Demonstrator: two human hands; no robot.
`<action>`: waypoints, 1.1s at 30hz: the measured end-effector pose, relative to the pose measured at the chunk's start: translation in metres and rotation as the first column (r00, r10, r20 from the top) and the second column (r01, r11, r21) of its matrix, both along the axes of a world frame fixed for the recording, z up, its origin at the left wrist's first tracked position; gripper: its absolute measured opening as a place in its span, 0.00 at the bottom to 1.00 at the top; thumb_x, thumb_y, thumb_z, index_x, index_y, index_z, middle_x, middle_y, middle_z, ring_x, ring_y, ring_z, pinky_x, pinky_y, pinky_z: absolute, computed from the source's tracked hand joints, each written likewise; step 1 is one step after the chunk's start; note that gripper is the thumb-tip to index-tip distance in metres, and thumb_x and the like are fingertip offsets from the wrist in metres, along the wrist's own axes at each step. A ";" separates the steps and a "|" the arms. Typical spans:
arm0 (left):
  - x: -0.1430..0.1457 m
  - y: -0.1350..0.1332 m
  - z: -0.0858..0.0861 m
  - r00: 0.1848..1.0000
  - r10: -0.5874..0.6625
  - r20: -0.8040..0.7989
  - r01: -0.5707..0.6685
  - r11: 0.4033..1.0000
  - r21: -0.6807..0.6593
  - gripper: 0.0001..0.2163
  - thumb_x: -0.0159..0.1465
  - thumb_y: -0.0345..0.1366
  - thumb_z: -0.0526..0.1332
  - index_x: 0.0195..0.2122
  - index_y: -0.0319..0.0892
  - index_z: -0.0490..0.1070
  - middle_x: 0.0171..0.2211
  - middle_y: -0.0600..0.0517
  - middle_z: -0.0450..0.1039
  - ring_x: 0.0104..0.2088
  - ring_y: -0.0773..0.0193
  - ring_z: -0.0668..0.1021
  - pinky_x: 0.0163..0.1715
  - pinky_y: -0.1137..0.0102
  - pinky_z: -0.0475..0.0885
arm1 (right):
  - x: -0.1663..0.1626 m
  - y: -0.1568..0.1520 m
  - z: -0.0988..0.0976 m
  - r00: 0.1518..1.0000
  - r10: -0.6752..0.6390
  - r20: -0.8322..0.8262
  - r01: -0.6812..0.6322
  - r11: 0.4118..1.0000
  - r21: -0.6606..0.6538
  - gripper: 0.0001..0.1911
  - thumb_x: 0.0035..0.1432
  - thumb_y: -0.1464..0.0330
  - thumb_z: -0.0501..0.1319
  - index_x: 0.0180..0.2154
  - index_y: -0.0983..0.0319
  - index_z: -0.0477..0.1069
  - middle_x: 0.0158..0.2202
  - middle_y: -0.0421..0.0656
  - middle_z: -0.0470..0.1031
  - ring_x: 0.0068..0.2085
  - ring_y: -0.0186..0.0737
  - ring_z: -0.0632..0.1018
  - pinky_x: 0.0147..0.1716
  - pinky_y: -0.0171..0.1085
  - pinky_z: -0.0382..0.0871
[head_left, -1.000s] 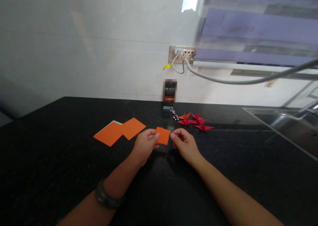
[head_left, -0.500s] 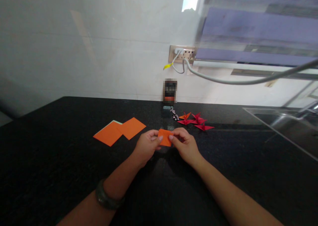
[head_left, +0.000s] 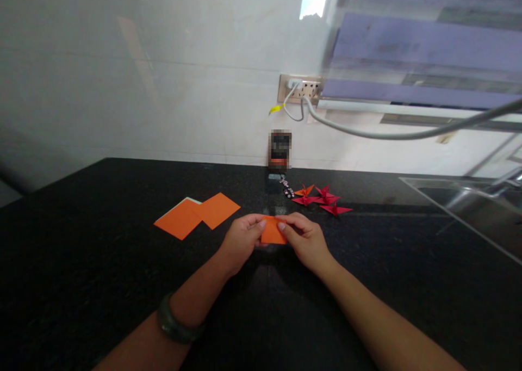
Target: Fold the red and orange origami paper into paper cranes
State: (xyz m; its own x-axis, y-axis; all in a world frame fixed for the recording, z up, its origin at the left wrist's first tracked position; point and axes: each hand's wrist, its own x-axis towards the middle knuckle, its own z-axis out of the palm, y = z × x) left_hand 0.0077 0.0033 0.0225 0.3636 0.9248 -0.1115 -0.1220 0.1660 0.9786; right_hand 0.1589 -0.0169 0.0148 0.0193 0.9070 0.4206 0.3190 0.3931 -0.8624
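Between both hands is a small folded square of orange origami paper (head_left: pixel 273 233), held just above the dark countertop (head_left: pixel 265 316). My left hand (head_left: pixel 243 237) pinches its left edge, thumb on the front face and fingers behind. On the opposite side my right hand (head_left: pixel 306 237) grips the paper near its upper right, its thumb also pressed on the front. Left of my hands lie flat orange sheets (head_left: pixel 181 218), overlapping, with a pale green edge showing beneath. Beyond my right hand sit several folded paper cranes (head_left: pixel 326 198), mostly red and one orange.
A phone (head_left: pixel 279 150) with a blurred screen leans against the wall, and a beaded strap (head_left: pixel 287 188) lies in front of it. Above hang a wall socket (head_left: pixel 300 90) and a grey cable (head_left: pixel 375 135). At the right is a metal sink (head_left: pixel 457 197).
The orange paper in my hands now shows a wider face and reaches slightly lower and farther right. Both hands stay in nearly the same place.
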 end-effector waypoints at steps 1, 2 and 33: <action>0.000 0.000 0.000 1.000 0.003 0.004 -0.003 1.000 -0.003 0.12 0.55 0.39 0.58 0.37 0.37 0.70 0.30 0.49 0.74 0.29 0.65 0.75 0.26 0.73 0.71 | 0.000 0.000 0.000 1.000 0.012 0.014 -0.013 0.999 0.031 0.09 0.51 0.68 0.58 0.35 0.58 0.75 0.29 0.42 0.71 0.31 0.36 0.71 0.31 0.35 0.66; 0.000 0.000 0.000 1.000 0.007 0.010 -0.007 1.000 -0.004 0.12 0.54 0.39 0.58 0.36 0.37 0.70 0.29 0.50 0.73 0.28 0.66 0.75 0.25 0.74 0.71 | 0.000 -0.001 0.001 0.999 0.028 0.030 -0.030 0.998 0.058 0.10 0.52 0.68 0.58 0.37 0.56 0.75 0.28 0.41 0.70 0.30 0.35 0.71 0.30 0.35 0.66; -0.002 0.003 -0.002 0.998 0.023 0.062 -0.021 0.999 -0.029 0.09 0.51 0.38 0.61 0.28 0.36 0.70 0.23 0.50 0.74 0.23 0.67 0.74 0.25 0.72 0.68 | 0.009 -0.003 0.002 0.847 0.153 0.509 -0.261 0.954 0.147 0.12 0.55 0.68 0.55 0.40 0.54 0.73 0.32 0.42 0.65 0.32 0.34 0.68 0.30 0.34 0.63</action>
